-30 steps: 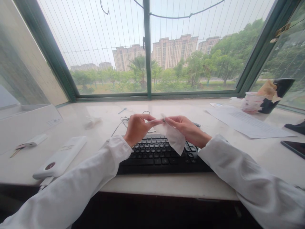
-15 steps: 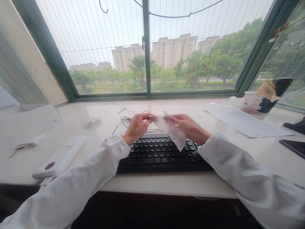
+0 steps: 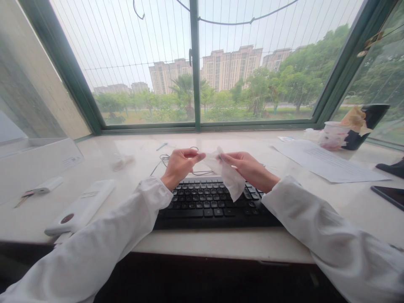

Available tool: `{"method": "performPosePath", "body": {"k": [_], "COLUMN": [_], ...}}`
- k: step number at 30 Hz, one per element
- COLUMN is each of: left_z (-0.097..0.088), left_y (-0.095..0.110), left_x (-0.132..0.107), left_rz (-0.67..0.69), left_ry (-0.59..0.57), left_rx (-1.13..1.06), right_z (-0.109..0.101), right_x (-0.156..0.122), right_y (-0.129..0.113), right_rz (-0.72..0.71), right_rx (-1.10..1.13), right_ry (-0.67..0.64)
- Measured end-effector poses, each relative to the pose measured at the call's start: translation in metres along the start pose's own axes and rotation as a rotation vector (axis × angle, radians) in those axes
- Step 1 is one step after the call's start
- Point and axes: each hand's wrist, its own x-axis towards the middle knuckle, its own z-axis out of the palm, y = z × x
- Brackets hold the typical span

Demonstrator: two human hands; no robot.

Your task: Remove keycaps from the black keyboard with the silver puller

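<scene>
Both my hands hold a thin white wipe (image 3: 227, 176) in the air above a black keyboard (image 3: 211, 204). My left hand (image 3: 179, 165) pinches the wipe's upper left edge with fingers closed. My right hand (image 3: 249, 168) pinches its upper right edge, and the rest of the wipe hangs down over the keys. Both arms wear white sleeves.
A white power bank (image 3: 80, 207) and a small white device with a key (image 3: 41, 187) lie at the left. A thin cable (image 3: 164, 159) trails behind the keyboard. Paper sheets (image 3: 328, 164), a cup with a bag (image 3: 334, 134), a dark mug (image 3: 368, 122) and a phone (image 3: 389, 194) sit at the right.
Both hands have lifted slightly and moved a little apart, spreading the wipe's top edge. Nothing else has moved.
</scene>
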Motion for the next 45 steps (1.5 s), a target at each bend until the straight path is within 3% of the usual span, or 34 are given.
{"method": "performPosePath", "body": {"k": [9, 14, 21, 24, 35, 45], "left_z": [-0.001, -0.001, 0.002, 0.003, 0.005, 0.004], "left_y": [-0.006, -0.013, 0.0, 0.002, -0.002, -0.001], "left_x": [0.003, 0.006, -0.008, -0.012, -0.011, -0.011], "left_rz": [0.071, 0.09, 0.458, 0.536, 0.561, 0.563], "left_ry": [-0.129, -0.128, 0.035, 0.052, -0.099, -0.106], "left_rx": [0.026, 0.091, 0.331, 0.395, 0.442, 0.434], "right_z": [0.0, 0.003, 0.007, 0.008, 0.015, 0.012], "right_x": [0.001, 0.0, -0.002, -0.003, -0.009, -0.006], "right_y": [0.0, -0.001, -0.001, -0.002, -0.007, -0.003], "right_rz": [0.019, 0.066, 0.077, 0.07, 0.082, 0.1], "right_rx": [-0.008, -0.007, -0.028, -0.05, -0.128, -0.077], "right_ry": [0.014, 0.048, 0.021, -0.006, -0.085, -0.039]}}
